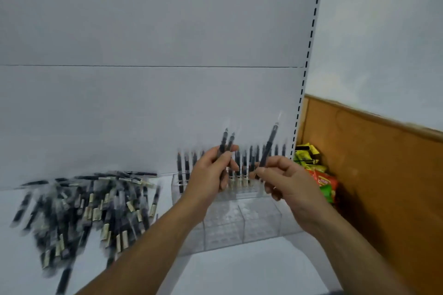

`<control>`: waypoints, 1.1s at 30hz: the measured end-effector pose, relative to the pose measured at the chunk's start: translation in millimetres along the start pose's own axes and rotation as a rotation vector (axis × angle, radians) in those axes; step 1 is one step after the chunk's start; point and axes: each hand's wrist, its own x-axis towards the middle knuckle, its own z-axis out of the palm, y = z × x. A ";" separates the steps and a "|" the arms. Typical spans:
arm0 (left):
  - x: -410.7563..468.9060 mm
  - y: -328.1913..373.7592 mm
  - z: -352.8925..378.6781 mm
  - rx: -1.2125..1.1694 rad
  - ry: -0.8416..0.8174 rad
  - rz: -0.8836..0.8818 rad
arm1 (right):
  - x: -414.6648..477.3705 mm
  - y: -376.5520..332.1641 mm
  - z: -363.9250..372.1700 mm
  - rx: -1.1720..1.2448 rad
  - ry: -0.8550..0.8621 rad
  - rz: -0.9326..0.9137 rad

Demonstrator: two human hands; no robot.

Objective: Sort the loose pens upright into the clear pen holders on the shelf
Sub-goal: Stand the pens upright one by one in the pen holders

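A big heap of loose black pens (91,208) in clear wrappers lies on the white shelf at the left. A clear tiered pen holder (239,223) stands at the right; its back row holds several pens upright (244,163), and the front compartments look empty. My left hand (208,175) is closed around two black pens (226,142), tips up, above the holder. My right hand (285,177) pinches a single black pen (269,146), tilted slightly right, just beside the left hand. The frame is motion-blurred.
The white back panel (153,93) rises behind the shelf, with a slotted upright (309,55) at its right edge. Beyond it, colourful snack packets (321,175) lie against a brown wooden board (383,175).
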 end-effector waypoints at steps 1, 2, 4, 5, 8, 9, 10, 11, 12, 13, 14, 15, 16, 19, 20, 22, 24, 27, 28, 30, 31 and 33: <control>3.0 -4.1 6.0 0.041 -0.038 -0.006 | 4.4 0.4 -8.1 -0.064 0.028 -0.018; 4.7 -7.9 10.4 0.077 -0.070 -0.012 | 8.7 0.9 -15.6 -0.121 0.052 -0.029; 5.9 -14.0 13.4 0.109 -0.099 -0.025 | 18.7 2.9 -28.3 -0.205 0.091 -0.029; 6.3 -16.0 12.6 0.105 -0.096 -0.030 | 24.0 4.4 -33.5 -0.222 0.101 -0.027; 7.6 -19.6 9.1 0.103 -0.089 -0.043 | 38.7 10.9 -43.2 -0.228 0.132 -0.045; 7.3 -20.8 8.7 0.117 -0.101 -0.040 | 44.0 13.1 -43.9 -0.266 0.147 -0.061; 6.5 -21.5 9.1 0.139 -0.119 -0.036 | 49.3 14.7 -43.4 -0.310 0.164 -0.074; 5.8 -22.5 9.7 0.166 -0.139 -0.033 | 54.0 15.2 -41.7 -0.348 0.180 -0.084; 5.5 -23.3 10.5 0.186 -0.155 -0.033 | 59.1 15.8 -39.8 -0.375 0.188 -0.091; 5.8 -24.3 10.8 0.196 -0.160 -0.035 | 64.7 17.0 -38.3 -0.399 0.190 -0.094; 6.1 -24.8 10.5 0.195 -0.154 -0.039 | 69.8 18.2 -36.7 -0.427 0.190 -0.093; 6.8 -25.1 9.9 0.190 -0.143 -0.042 | 74.8 19.7 -35.3 -0.460 0.190 -0.096; 7.2 -25.0 9.2 0.185 -0.133 -0.044 | 79.4 21.4 -34.1 -0.501 0.190 -0.102; 7.1 -24.1 7.9 0.175 -0.121 -0.040 | 89.5 24.6 -28.9 -0.651 0.187 -0.149; 6.9 -23.9 8.0 0.177 -0.120 -0.039 | 91.2 25.3 -26.6 -0.699 0.182 -0.160; 7.2 -24.3 8.0 0.182 -0.118 -0.042 | 93.7 26.9 -22.5 -0.795 0.163 -0.180; 7.6 -24.7 7.7 0.175 -0.113 -0.046 | 95.0 28.5 -19.6 -0.876 0.152 -0.207; 8.4 -25.0 7.6 0.173 -0.114 -0.044 | 98.4 28.6 -20.0 -0.926 0.151 -0.233; 8.4 -25.0 7.6 0.175 -0.116 -0.043 | 99.8 28.7 -20.9 -0.931 0.156 -0.232; 8.2 -24.8 7.7 0.170 -0.120 -0.043 | 101.9 30.0 -23.0 -0.942 0.169 -0.218; 8.0 -24.8 7.7 0.168 -0.120 -0.044 | 102.7 31.3 -23.9 -0.957 0.166 -0.202; 7.8 -24.4 7.9 0.167 -0.121 -0.045 | 102.5 33.6 -24.5 -0.990 0.128 -0.159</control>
